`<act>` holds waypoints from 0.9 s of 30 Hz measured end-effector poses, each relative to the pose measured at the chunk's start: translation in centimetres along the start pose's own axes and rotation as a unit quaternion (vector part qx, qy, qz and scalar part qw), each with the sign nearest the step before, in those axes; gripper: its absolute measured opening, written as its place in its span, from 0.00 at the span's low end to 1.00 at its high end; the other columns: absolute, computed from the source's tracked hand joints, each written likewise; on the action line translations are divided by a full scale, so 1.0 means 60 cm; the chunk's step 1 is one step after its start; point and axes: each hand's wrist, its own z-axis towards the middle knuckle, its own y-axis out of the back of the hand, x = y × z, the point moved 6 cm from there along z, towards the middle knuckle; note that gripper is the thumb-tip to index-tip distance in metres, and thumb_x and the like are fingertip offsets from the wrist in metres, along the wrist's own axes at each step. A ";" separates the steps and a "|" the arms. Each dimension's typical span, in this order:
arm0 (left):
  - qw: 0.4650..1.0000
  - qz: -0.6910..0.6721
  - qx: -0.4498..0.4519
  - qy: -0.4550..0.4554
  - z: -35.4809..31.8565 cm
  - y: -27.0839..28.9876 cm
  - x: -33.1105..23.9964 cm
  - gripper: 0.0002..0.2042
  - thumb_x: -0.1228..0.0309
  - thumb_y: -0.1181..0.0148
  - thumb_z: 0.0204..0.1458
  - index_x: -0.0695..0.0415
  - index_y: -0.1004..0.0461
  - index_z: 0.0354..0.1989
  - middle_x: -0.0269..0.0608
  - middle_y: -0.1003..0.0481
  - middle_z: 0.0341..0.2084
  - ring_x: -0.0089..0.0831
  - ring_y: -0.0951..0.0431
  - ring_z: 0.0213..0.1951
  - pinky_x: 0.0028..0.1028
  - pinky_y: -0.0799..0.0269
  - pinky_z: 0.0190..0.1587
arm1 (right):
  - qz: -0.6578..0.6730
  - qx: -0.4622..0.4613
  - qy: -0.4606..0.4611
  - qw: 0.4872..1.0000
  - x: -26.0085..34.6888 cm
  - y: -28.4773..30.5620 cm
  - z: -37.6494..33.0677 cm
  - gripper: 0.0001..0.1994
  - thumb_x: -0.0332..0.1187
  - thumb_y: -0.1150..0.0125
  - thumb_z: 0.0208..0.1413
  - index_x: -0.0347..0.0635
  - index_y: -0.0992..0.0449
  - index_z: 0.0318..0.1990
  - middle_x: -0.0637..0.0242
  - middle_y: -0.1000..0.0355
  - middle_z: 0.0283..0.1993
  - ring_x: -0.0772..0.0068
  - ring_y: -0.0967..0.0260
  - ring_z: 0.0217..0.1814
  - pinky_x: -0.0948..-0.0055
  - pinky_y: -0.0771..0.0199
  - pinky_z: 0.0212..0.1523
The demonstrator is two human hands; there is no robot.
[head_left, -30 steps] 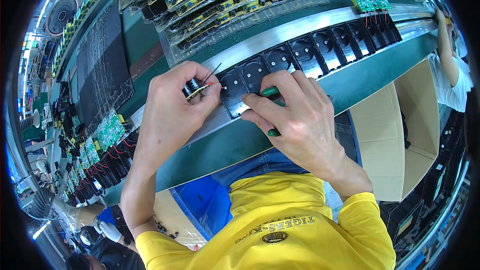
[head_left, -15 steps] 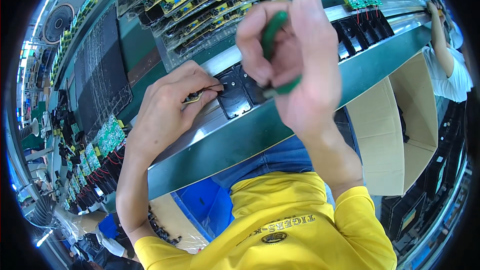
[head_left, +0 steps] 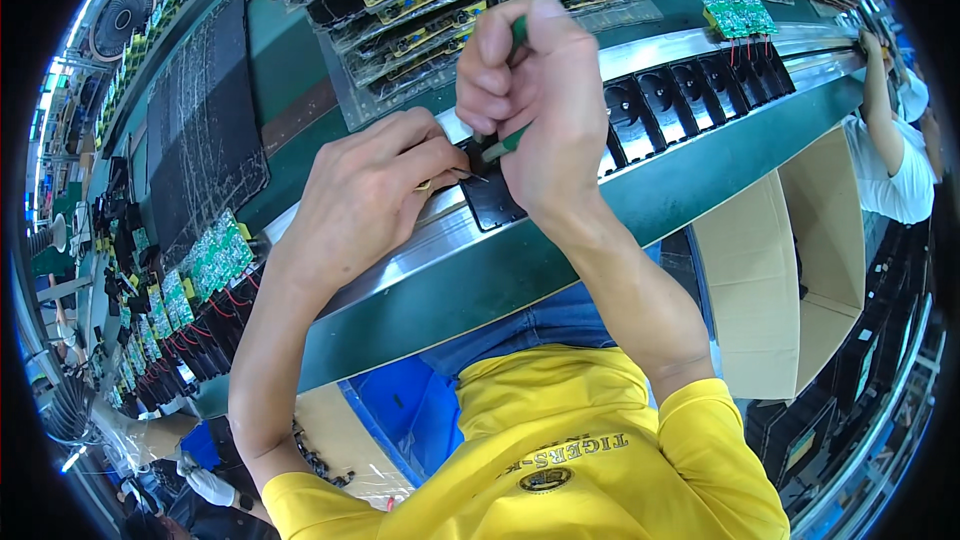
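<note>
My left hand pinches a small circuit board, of which only a yellow sliver shows under the fingers. Thin wire ends stick out past its fingertips. My right hand is closed round green-handled pliers, with their dark jaws close to those wire ends; whether they touch cannot be made out. Directly below both hands lies a shallow black plastic case on the metal rail, its upper part covered by the pliers and fingers.
More black cases line the metal rail to the right. Green boards with red wires stand at its far end, others at left. Stacked trays of yellow boards rise behind. A cardboard box and another person's arm are at right.
My right hand has come left and inward, bringing the pliers to the wire ends. My left hand has shifted right, over the case. More cases on the right are uncovered.
</note>
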 end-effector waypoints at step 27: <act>0.975 -0.028 -0.072 0.209 0.010 -0.010 -0.041 0.05 0.79 0.27 0.57 0.59 0.13 0.41 0.32 0.20 0.43 0.29 0.22 0.36 0.27 0.29 0.40 | -0.766 0.122 0.134 0.617 0.109 0.043 -0.159 0.10 0.34 0.18 0.56 0.54 0.07 0.46 0.71 0.27 0.49 0.68 0.31 0.41 0.69 0.24 0.43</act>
